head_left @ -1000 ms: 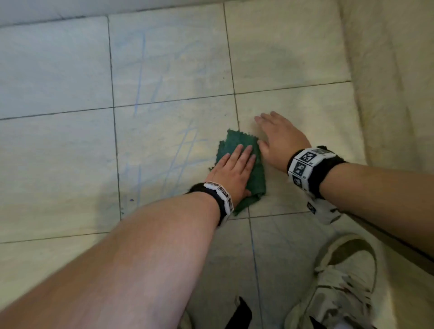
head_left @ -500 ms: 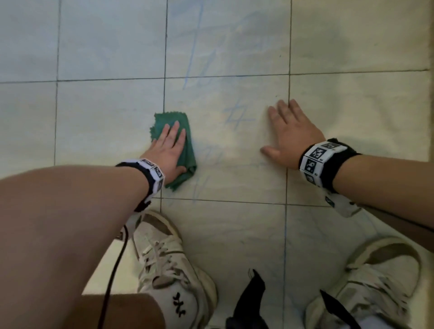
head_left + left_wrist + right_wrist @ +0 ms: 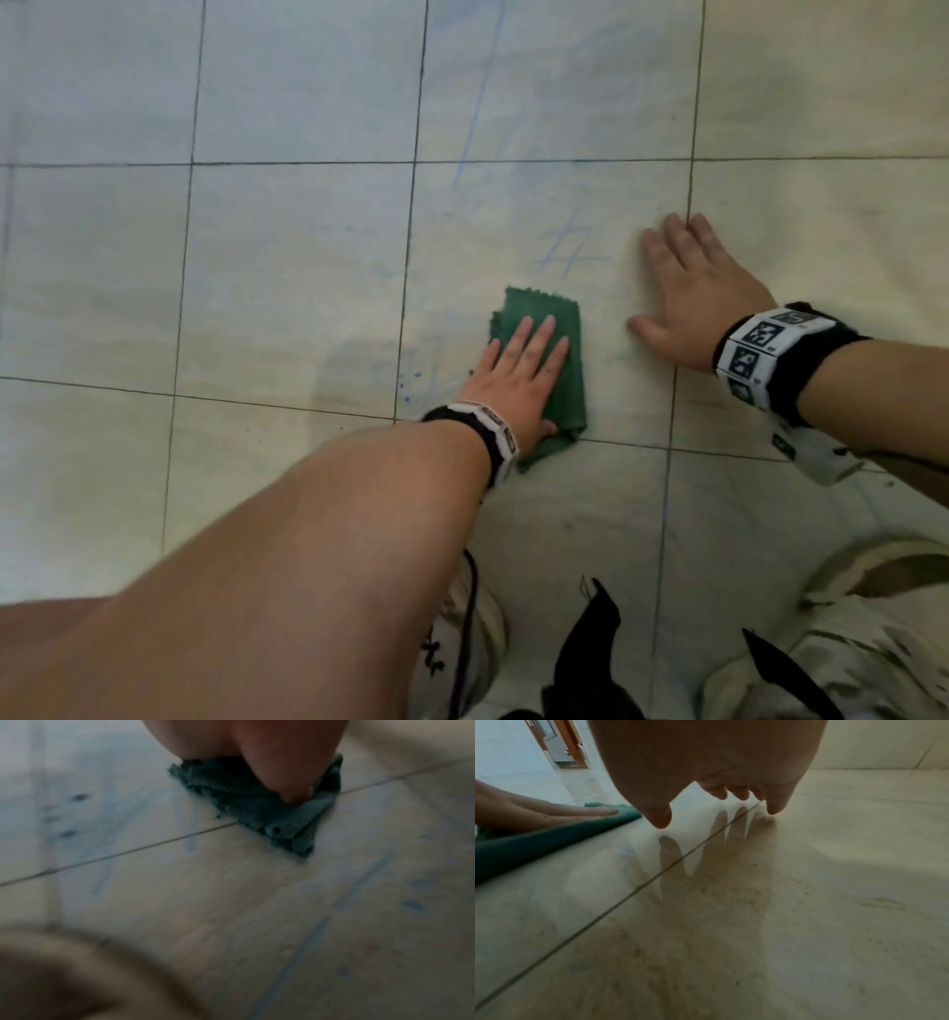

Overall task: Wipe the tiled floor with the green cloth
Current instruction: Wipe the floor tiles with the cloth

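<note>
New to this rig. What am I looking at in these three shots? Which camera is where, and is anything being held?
No robot here: a person crouches on a tiled floor and works with bare hands. The big overhead picture comes from a camera on the person's head. The other two come from cameras strapped to the wrists, on the bands with black-and-white markers; they look along each hand, very close to the floor.

The left hand lies flat on a folded green cloth, pressing it down with straight fingers; the left wrist view shows the thumb pushing into the cloth. The right hand is spread flat on bare tile, holding nothing, apparently as a prop.

Faint blue scribbles mark the tiles, some just beyond the cloth. The person's pale shoes show at the bottom.
</note>
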`<state>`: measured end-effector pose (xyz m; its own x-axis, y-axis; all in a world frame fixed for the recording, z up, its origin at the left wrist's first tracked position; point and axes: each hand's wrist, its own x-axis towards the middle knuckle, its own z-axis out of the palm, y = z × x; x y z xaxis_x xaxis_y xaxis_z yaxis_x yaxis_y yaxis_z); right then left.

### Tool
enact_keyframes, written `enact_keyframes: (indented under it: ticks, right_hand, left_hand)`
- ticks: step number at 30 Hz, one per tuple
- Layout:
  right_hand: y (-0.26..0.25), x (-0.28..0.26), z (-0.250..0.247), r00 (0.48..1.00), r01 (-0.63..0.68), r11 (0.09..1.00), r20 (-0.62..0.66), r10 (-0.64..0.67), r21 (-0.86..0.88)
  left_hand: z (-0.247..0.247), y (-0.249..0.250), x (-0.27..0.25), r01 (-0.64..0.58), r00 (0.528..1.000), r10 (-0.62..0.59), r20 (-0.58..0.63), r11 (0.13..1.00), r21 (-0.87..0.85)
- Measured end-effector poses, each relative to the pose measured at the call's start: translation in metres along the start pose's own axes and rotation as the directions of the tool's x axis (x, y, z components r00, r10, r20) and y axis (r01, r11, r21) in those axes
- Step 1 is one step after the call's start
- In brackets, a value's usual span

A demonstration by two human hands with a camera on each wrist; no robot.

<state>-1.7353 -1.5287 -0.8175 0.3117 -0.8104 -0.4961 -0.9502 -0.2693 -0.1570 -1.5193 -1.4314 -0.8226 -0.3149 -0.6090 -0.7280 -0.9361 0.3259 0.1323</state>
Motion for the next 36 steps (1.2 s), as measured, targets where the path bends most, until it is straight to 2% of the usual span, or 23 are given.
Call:
enact_keyframes:
  ticks: [2,3,5,7,8,9,10,13,15,19,23,25,27,31,34,36]
  right_hand:
    - [-0.004,0.001,-0.002,1.0,0.01,1.0,0.016,-0.01,0.005]
    - [-0.006,0.001,-0.001,1.0,0.016,1.0,0.019,-0.016,0.007]
    - [-0.009,0.001,0.001,0.999,0.031,0.999,0.02,-0.032,0.01]
    - [-0.011,0.002,0.005,0.999,0.044,0.999,0.022,-0.044,0.015]
    - [-0.011,0.002,0.007,0.999,0.046,0.999,0.021,-0.046,0.018]
    - [-0.012,0.002,0.006,0.999,0.049,0.999,0.02,-0.049,0.021]
    - [-0.012,0.003,0.006,0.999,0.05,0.998,0.017,-0.05,0.023]
    - [-0.01,0.002,0.003,0.999,0.051,0.999,0.008,-0.051,0.015]
    - [-0.008,0.001,0.003,0.998,0.055,0.998,-0.002,-0.055,0.002]
    - [-0.007,0.006,0.0,0.999,0.049,0.999,-0.008,-0.049,-0.016]
    - [-0.014,0.012,-0.001,0.998,0.062,0.998,-0.012,-0.062,-0.015]
    - [-0.018,0.013,-0.001,0.997,0.072,0.997,-0.011,-0.072,-0.018]
    - [-0.021,0.012,0.001,0.997,0.08,0.997,-0.007,-0.081,-0.016]
    - [-0.018,0.009,0.002,0.997,0.077,0.997,-0.007,-0.077,0.004]
    - [-0.012,0.006,0.006,0.998,0.07,0.998,-0.006,-0.07,0.009]
    - [-0.008,0.005,0.008,0.997,0.072,0.997,-0.008,-0.072,-0.004]
  left_hand:
    - [0.004,-0.04,-0.014,0.151,0.989,-0.151,0.002,0.985,-0.085]
    - [0.008,-0.058,-0.023,0.255,0.967,-0.255,0.017,0.956,-0.145]
    - [0.018,-0.077,-0.037,0.486,0.869,-0.491,0.06,0.826,-0.287]
    - [0.02,-0.067,-0.036,0.622,0.762,-0.637,0.121,0.665,-0.415]
    - [0.017,-0.052,-0.031,0.642,0.736,-0.659,0.154,0.608,-0.467]
    - [0.012,-0.032,-0.024,0.642,0.732,-0.657,0.181,0.578,-0.504]
    - [0.007,-0.009,-0.016,0.619,0.754,-0.631,0.18,0.593,-0.515]
    - [0.0,0.059,0.007,0.424,0.898,-0.427,0.109,0.769,-0.479]
    - [-0.001,0.079,0.014,0.333,0.94,-0.333,0.08,0.837,-0.433]
    - [0.008,0.046,0.005,0.299,0.948,-0.317,0.012,0.88,-0.37]
    - [0.016,-0.016,-0.016,0.439,0.887,-0.457,0.058,0.802,-0.405]
    - [0.019,-0.044,-0.025,0.477,0.868,-0.49,0.076,0.785,-0.395]
    - [0.019,-0.068,-0.033,0.44,0.895,-0.44,0.08,0.835,-0.332]
    - [0.008,-0.116,-0.044,0.246,0.965,-0.24,0.103,0.968,-0.047]
    - [-0.002,-0.139,-0.046,0.172,0.974,-0.185,0.129,0.979,0.105]
    - [-0.006,-0.137,-0.046,0.184,0.971,-0.197,0.136,0.977,0.103]
